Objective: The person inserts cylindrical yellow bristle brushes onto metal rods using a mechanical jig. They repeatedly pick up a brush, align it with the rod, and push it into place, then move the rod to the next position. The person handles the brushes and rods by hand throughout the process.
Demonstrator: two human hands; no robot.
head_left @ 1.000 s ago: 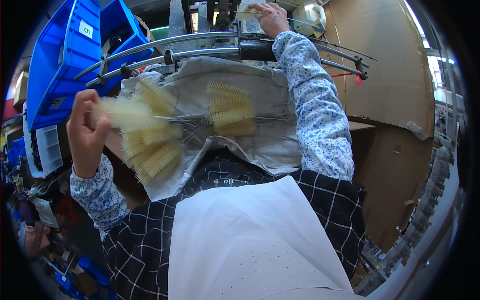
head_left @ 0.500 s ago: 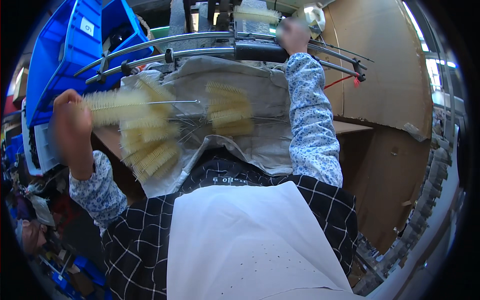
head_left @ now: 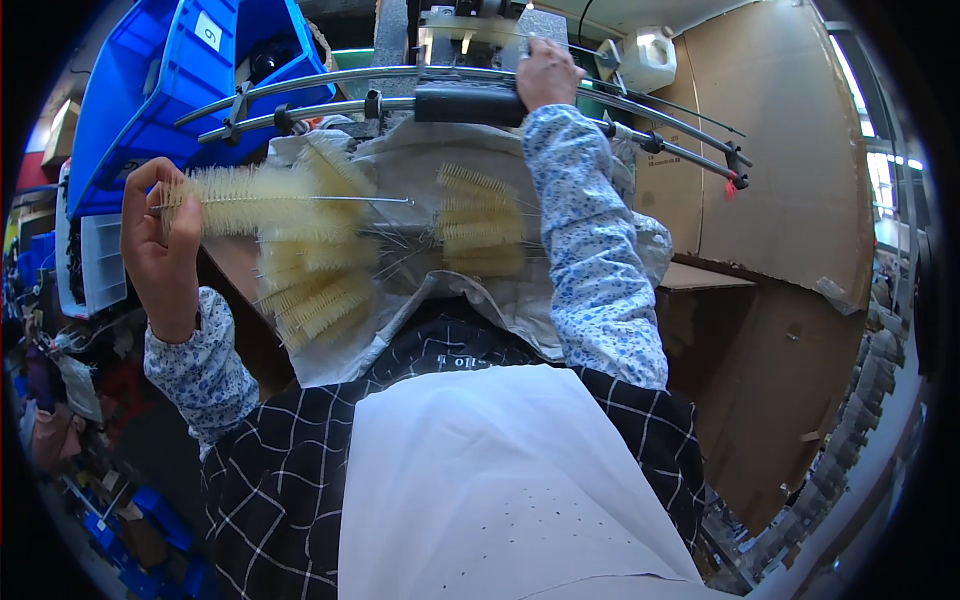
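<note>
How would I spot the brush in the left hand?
Find the big blue bin at upper left. Just below it, the left hand pinches a pale brush, its wire pointing right. Unlike the heaped brushes nearby, this one is held by its bristly end.

Toward twelve o'clock, the upper edge cuts off the machine [head_left: 392,40]; a brush [head_left: 468,30] there is blurred, and whether the right hand [head_left: 549,76] touches it cannot be told. Just past nine, the left hand [head_left: 160,255] partly hides the tip of the held brush [head_left: 255,195]. Nearer the middle, the piled brushes [head_left: 318,285] overlap, hiding one another's bristles. At eight, the clutter [head_left: 60,425] is too small to identify.
</note>
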